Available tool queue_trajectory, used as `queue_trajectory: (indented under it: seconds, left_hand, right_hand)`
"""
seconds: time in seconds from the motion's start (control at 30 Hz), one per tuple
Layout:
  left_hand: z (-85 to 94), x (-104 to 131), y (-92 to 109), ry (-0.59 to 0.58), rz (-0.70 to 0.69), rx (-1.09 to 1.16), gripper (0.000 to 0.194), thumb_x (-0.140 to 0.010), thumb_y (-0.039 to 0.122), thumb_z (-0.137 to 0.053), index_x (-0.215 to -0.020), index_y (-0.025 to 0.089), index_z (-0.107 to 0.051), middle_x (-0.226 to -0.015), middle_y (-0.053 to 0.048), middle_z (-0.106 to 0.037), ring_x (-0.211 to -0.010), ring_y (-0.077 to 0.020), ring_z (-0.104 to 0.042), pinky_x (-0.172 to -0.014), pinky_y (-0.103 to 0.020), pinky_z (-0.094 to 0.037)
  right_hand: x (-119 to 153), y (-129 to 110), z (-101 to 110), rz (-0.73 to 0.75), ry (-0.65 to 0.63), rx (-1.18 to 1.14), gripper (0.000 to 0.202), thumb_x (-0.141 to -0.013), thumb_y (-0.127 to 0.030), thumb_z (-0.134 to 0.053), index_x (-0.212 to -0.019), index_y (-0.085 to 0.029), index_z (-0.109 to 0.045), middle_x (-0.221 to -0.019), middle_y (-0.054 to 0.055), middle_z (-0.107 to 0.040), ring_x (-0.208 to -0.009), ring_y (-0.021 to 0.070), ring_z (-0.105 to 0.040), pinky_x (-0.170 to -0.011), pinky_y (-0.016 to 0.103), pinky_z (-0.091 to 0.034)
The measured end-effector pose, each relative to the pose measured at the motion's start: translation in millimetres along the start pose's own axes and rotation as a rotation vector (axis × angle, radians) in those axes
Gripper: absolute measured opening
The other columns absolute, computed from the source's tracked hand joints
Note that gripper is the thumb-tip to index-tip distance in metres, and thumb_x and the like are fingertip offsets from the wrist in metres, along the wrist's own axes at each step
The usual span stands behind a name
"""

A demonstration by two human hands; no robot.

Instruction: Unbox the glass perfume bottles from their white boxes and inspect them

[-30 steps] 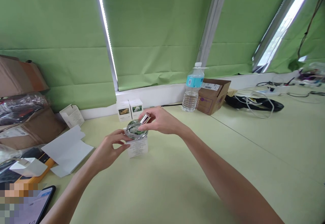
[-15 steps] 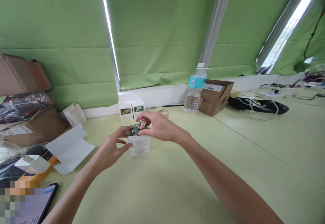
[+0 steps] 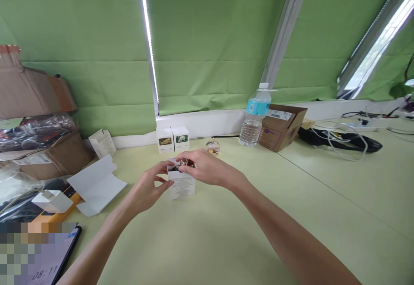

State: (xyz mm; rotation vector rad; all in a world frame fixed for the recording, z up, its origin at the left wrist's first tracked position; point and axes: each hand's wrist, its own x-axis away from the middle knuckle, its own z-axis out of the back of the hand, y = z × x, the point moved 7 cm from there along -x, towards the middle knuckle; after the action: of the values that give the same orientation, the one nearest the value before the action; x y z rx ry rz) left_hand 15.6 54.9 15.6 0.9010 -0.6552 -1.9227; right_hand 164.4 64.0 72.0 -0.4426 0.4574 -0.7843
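A white printed box (image 3: 183, 187) stands upright on the table with its top open. My left hand (image 3: 153, 186) steadies it from the left, with the fingers at the rim and the thumb on the near face. Over the opening, my right hand (image 3: 209, 168) pinches the shiny cap of a perfume bottle (image 3: 184, 163); the dark body sits mostly inside the box, hidden by its walls and my fingers. Just behind my right hand, a round glass bottle (image 3: 212, 146) with gold trim rests on the table.
Two small white boxes (image 3: 173, 140) stand by the wall. Further right are a water bottle (image 3: 251, 123) and a brown carton (image 3: 278, 129). On the left lie white paper (image 3: 97, 186), a white charger (image 3: 52, 201), a phone (image 3: 48, 257) and stacked cartons (image 3: 60, 155).
My right hand has lowered the perfume bottle deeper into the box, so less of its cap and body shows. My left hand keeps its hold. The view has shifted slightly left.
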Motion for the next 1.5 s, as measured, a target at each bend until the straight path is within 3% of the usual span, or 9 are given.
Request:
queue_trajectory:
  seconds: [0.37,0.53,0.7,0.83,1.03,1.23,1.4,1.5]
  left_hand:
    - [0.7,1.0,-3.2,0.019,0.001,-0.021,0.036,-0.087,0.03,-0.055,-0.123,0.032,-0.051,-0.126,0.0,-0.058,-0.106,-0.0185,-0.059,-0.085,-0.033,-0.057]
    - [0.3,1.0,-1.8,0.007,0.001,-0.019,0.036,-0.088,0.029,-0.055,-0.123,0.033,-0.051,-0.126,0.001,-0.057,-0.107,-0.0184,-0.058,-0.086,-0.032,-0.057]
    - [0.3,1.2,-1.5,0.005,-0.006,-0.006,0.036,-0.088,0.028,-0.055,-0.124,0.033,-0.051,-0.126,0.0,-0.057,-0.107,-0.0187,-0.058,-0.085,-0.032,-0.057]
    - [-0.2,1.6,-2.9,-0.001,0.007,-0.005,0.038,-0.088,0.027,-0.055,-0.125,0.033,-0.05,-0.126,0.001,-0.058,-0.106,-0.0179,-0.059,-0.085,-0.031,-0.056]
    - [-1.3,0.2,-2.7,-0.009,0.007,0.006,0.038,-0.089,0.027,-0.054,-0.126,0.033,-0.049,-0.127,0.0,-0.057,-0.105,-0.0179,-0.059,-0.086,-0.031,-0.056]
    - [-2.7,1.0,-2.9,-0.018,-0.014,0.023,0.039,-0.09,0.027,-0.053,-0.128,0.032,-0.049,-0.132,-0.001,-0.054,-0.11,-0.0188,-0.057,-0.089,-0.033,-0.055]
    - [-4.1,1.7,-5.5,-0.023,-0.018,0.014,0.041,-0.09,0.028,-0.052,-0.131,0.034,-0.047,-0.134,0.0,-0.053,-0.11,-0.0188,-0.056,-0.09,-0.035,-0.055]
    - [-3.8,1.9,-7.1,-0.019,-0.012,-0.003,0.041,-0.09,0.029,-0.052,-0.131,0.036,-0.047,-0.134,0.001,-0.053,-0.11,-0.0184,-0.056,-0.091,-0.035,-0.055]
  right_hand:
    - [-1.5,-9.9,-4.8,0.09,0.036,0.135,0.025,-0.093,-0.023,-0.044,-0.104,-0.021,-0.066,-0.099,0.008,-0.065,-0.091,0.0203,-0.057,-0.074,0.029,-0.038]
    - [-0.8,-3.5,-5.5,0.054,0.051,0.083,0.022,-0.091,-0.026,-0.047,-0.107,-0.021,-0.061,-0.085,0.003,-0.066,-0.075,0.0161,-0.057,-0.063,0.025,-0.037]
    - [-1.1,-2.4,-4.5,0.045,0.03,0.072,0.015,-0.089,-0.028,-0.051,-0.088,-0.019,-0.063,-0.074,0.0,-0.063,-0.063,0.0116,-0.05,-0.057,0.024,-0.032]
    - [-1.7,-5.1,-8.5,0.059,0.007,0.158,0.036,-0.095,-0.029,-0.04,-0.069,-0.017,-0.06,-0.061,-0.002,-0.054,-0.056,0.01,-0.04,-0.054,0.025,-0.024]
    - [-0.9,-7.8,-18.0,0.025,-0.036,0.222,0.057,-0.099,-0.045,-0.03,-0.055,-0.017,-0.053,-0.05,-0.003,-0.041,-0.052,0.0101,-0.032,-0.054,0.027,-0.02]
    - [0.1,-16.1,-19.0,0.057,-0.021,0.245,0.045,-0.097,-0.037,-0.035,-0.064,-0.019,-0.06,-0.062,-0.002,-0.051,-0.055,0.0101,-0.036,-0.057,0.026,-0.023]
    - [2.0,-3.7,-18.5,-0.076,-0.068,0.138,0.029,-0.092,-0.036,-0.042,-0.092,-0.02,-0.067,-0.068,-0.001,-0.057,-0.054,0.0097,-0.041,-0.05,0.024,-0.024]
    - [2.4,-2.0,-17.8,-0.084,-0.064,0.131,0.026,-0.09,-0.036,-0.046,-0.088,-0.02,-0.067,-0.067,-0.002,-0.055,-0.052,0.0085,-0.039,-0.048,0.023,-0.023]
